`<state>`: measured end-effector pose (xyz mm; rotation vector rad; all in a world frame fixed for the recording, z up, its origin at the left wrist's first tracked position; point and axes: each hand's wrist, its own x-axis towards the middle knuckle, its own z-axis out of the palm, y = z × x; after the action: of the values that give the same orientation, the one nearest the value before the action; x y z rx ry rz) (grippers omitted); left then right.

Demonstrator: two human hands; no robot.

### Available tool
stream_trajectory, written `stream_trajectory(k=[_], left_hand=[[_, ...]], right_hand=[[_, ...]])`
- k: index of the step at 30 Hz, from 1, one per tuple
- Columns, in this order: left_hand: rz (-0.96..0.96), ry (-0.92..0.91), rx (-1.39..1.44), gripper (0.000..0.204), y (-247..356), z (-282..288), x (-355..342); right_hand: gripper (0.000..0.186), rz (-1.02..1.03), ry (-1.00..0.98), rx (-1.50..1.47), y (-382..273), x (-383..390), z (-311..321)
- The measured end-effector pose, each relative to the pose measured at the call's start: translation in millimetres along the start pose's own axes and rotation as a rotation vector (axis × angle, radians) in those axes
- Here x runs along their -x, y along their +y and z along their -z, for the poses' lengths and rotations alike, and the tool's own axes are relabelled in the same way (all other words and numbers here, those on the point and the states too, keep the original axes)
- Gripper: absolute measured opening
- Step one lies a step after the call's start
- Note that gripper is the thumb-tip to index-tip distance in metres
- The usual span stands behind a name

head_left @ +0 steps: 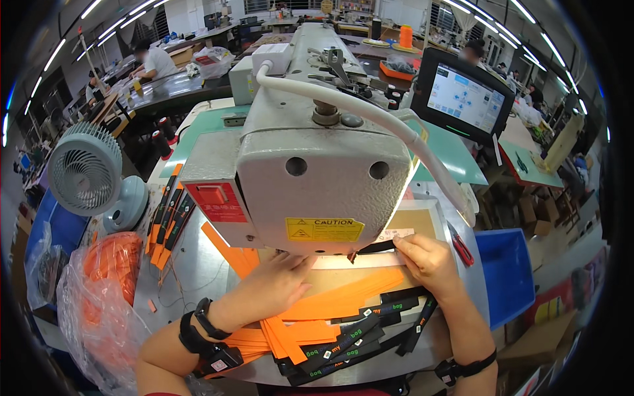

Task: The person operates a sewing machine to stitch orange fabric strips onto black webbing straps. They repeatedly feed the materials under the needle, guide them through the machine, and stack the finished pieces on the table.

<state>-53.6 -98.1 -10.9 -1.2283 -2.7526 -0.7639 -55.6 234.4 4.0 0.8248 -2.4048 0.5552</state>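
Under the head of a large grey sewing machine (323,198), a black strap (375,247) lies across the work plate. My right hand (426,261) pinches its right end between thumb and fingers. My left hand (281,280) lies palm down left of the needle area, thumb apart from the fingers; the machine head partly hides its fingertips. Below both hands, flat orange straps (350,294) overlap on the metal table (436,330). Black printed straps (343,343) are piled over and beside them, close to the table's front edge.
More orange and black straps (173,221) lie at the left beside a clear bag of orange material (109,290). A fan (86,168) stands behind them. Red-handled snips (460,244) rest at the right, near a blue bin (505,277). A control screen (465,96) is mounted back right.
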Motion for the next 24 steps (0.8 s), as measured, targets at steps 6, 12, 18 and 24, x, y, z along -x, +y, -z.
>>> stream_trajectory(k=[6, 12, 18, 24], left_hand=[[-0.033, -0.002, -0.018, 0.063, 0.0, 1.8, -0.7], [0.002, -0.031, -0.052, 0.065, 1.0, 1.1, -2.2], [0.049, -0.018, -0.002, 0.063, 5.2, 2.5, -3.6], [0.054, -0.029, -0.002, 0.063, 7.0, 3.6, -4.2]], right_hand=[[0.02, -0.128, 0.025, -0.179, -2.0, 0.3, -5.2], [0.012, -0.609, 0.056, -0.61, -0.3, 7.3, -19.2], [0.015, -0.724, 0.064, -0.694, 4.0, 5.2, -27.5], [0.021, -0.724, -0.038, -0.637, 12.8, 8.4, -30.2]])
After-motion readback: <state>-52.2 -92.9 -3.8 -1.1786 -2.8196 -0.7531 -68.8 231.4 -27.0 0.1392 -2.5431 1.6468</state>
